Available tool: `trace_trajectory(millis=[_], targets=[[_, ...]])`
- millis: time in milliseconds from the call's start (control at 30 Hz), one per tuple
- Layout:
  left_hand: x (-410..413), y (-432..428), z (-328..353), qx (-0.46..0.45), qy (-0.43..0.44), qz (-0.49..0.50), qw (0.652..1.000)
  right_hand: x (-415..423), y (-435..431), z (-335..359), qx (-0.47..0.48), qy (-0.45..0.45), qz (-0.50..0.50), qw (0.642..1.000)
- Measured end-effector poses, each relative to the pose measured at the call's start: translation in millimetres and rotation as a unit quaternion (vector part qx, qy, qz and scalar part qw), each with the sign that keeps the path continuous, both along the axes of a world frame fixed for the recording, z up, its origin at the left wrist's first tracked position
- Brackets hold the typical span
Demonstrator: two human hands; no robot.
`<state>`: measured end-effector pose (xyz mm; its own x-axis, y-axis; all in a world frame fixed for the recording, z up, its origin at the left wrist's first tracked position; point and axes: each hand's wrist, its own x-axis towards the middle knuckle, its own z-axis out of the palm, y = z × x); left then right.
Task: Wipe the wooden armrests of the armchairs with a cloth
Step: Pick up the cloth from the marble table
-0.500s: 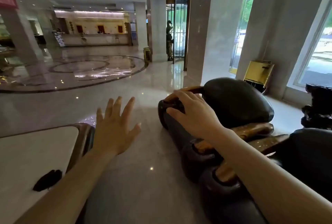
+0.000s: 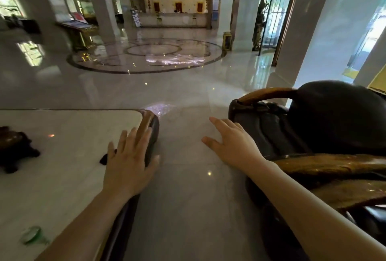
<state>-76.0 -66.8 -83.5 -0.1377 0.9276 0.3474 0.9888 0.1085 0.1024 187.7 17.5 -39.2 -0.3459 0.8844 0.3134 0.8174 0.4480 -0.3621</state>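
I am looking down at both hands with nothing in either of them. My left hand (image 2: 129,162) is spreading flat, fingers splayed, over the rounded wooden edge of the marble table (image 2: 62,156) in the lower left of the frame, just beside a small dark cloth (image 2: 103,158) lying on the tabletop and partly hidden under my fingers. My right hand (image 2: 234,145) is hovering open at centre right, close to the side of the dark armchair (image 2: 334,118), touching nothing that I can make out. The nearest wooden armrest (image 2: 325,166) is running along the right edge of the frame, with another curved armrest (image 2: 265,94) further up. I am judging that wiping is not under way at this moment: the cloth needs picking up first, and I cannot tell whether any armrest is already clean.
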Motion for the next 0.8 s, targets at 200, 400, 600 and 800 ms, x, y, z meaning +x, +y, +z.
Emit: trace_trajectory(millis=[200, 400, 600, 800], targets=[[-54.2, -18.9, -28.3, -0.030, -0.006, 0.083, 0.996, -62.5, 11.9, -20.3, -0.028, -0.016, 0.065, 0.997], [-121.2, -18.2, -48.5, -0.046, -0.026, 0.112, 0.992, -146.0, 30.8, -30.9, -0.030, -0.020, 0.103, 0.994], [-197.6, -11.4, -73.3, -0.067, -0.045, 0.135, 0.987, -233.3, 49.9, -44.5, -0.053, -0.021, 0.116, 0.992], [-256.4, 4.8, -100.1, -0.093, -0.057, 0.163, 0.981, -298.5, 71.3, -65.8, -0.095, -0.034, 0.142, 0.985]])
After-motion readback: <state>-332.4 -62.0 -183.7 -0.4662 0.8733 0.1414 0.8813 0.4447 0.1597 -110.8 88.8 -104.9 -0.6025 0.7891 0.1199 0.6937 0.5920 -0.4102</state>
